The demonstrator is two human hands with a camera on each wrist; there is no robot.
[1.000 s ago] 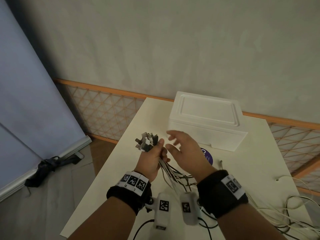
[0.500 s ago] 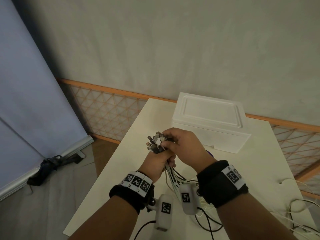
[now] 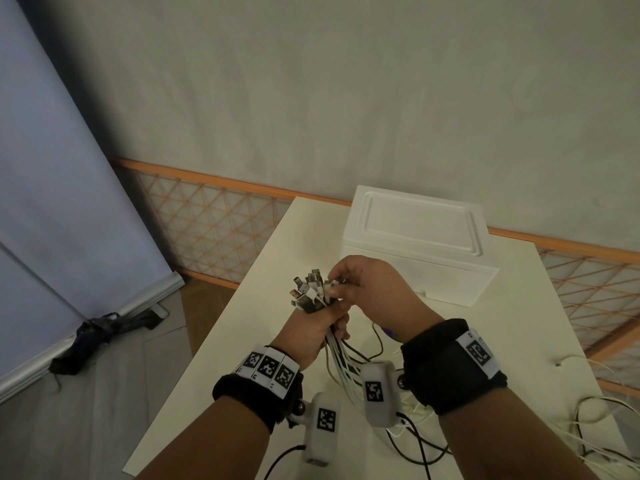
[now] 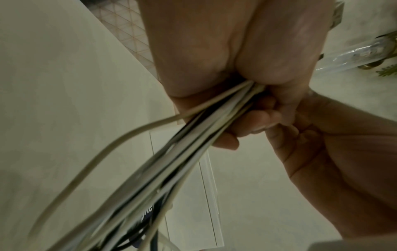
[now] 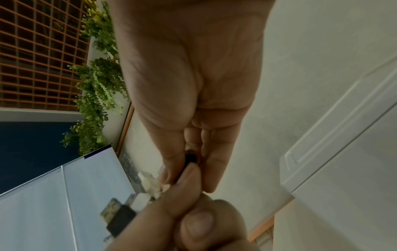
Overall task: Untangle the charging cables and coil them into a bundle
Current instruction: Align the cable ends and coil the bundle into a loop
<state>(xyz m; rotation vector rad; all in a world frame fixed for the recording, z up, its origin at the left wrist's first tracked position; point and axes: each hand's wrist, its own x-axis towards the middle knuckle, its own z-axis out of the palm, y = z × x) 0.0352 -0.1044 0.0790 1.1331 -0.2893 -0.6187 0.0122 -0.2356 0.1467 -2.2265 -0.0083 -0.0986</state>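
Observation:
My left hand (image 3: 317,322) grips a bunch of white and dark charging cables (image 3: 341,355) upright above the table, their USB plugs (image 3: 306,289) fanned out over the fist. The cables (image 4: 182,156) run down out of the left fist toward the table. My right hand (image 3: 367,284) is at the top of the bunch and pinches one plug (image 5: 190,157) between thumb and fingers. More plug ends (image 5: 120,214) stick out beside the left fist in the right wrist view. The loose cable tails (image 3: 595,441) trail over the table to the right.
A white foam box (image 3: 419,244) with its lid on stands at the back of the white table (image 3: 225,362). The table's left edge drops to the floor, where a dark bundle (image 3: 90,337) lies by a grey screen. An orange lattice rail (image 3: 214,216) runs behind.
My right hand, open and apart one second ago, has closed in on the top of the bunch and now pinches a plug. Both hands have risen slightly.

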